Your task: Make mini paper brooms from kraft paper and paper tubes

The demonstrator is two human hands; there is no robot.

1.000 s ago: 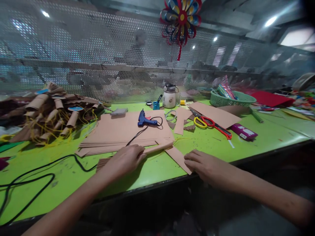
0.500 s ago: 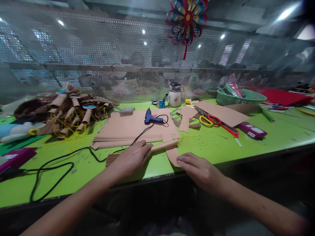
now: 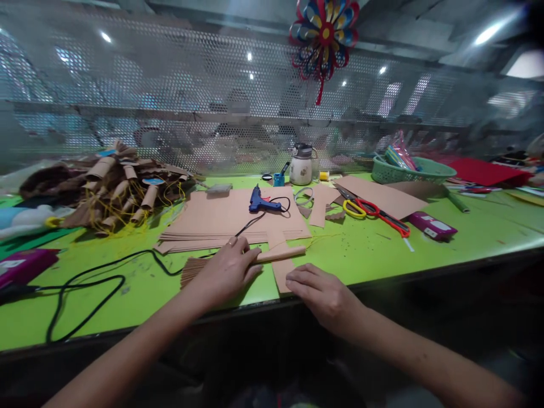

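On the green tabletop near its front edge, my left hand [image 3: 227,269] closes over a thin roll of brown paper [image 3: 284,254]. The fringed end [image 3: 191,271] of this roll spreads out left of the hand, and a yellow thread trails from its right end. Beneath the roll a strip of brown paper [image 3: 281,275] runs toward the table edge. My right hand [image 3: 329,292] holds the near right corner of that strip, fingers together; the thumb is hidden. A blue glue gun [image 3: 263,201] lies behind on a stack of brown paper sheets [image 3: 208,212].
A black cord [image 3: 140,255] loops across the left side. Finished paper pieces with yellow threads [image 3: 123,192] are heaped at back left. To the right lie scissors [image 3: 361,208], a red-handled cutting tool [image 3: 393,222], a purple box [image 3: 433,226] and a green basket [image 3: 414,173].
The strip's near end has swung left and now lies straighter under the roll, with my right hand moving left along with it. My left hand stays on the roll, its fingers slightly shifted.
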